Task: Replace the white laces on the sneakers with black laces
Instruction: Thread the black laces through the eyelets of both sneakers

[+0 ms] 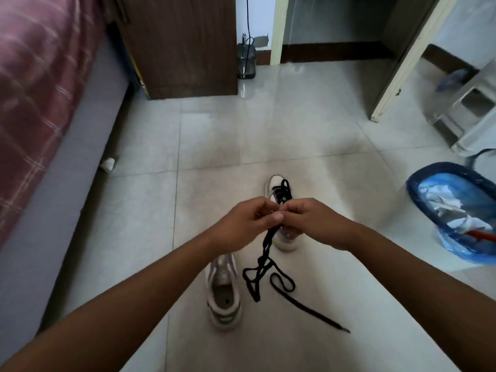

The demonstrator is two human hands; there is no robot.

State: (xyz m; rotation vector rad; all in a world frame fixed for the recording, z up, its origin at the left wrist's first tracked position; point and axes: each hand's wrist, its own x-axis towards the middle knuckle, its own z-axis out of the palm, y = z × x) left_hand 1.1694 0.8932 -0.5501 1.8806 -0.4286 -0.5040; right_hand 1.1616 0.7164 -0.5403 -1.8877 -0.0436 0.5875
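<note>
black lace: flat, tangled, hanging from hands to tile floor, loose end trailing near right. left hand and right hand both pinching it, mid-scene. far sneaker black-laced; near sneaker laceless, white.

I note a glossy pale tiled floor, plaid-covered bed at left, dark wooden cabinet, cream door frame, blue-lined bin at right.

Both hands, left hand and right hand, pinching a black lace together above the floor. Lace trailing down between two sneakers: far sneaker, black-laced; near sneaker, unlaced.
</note>
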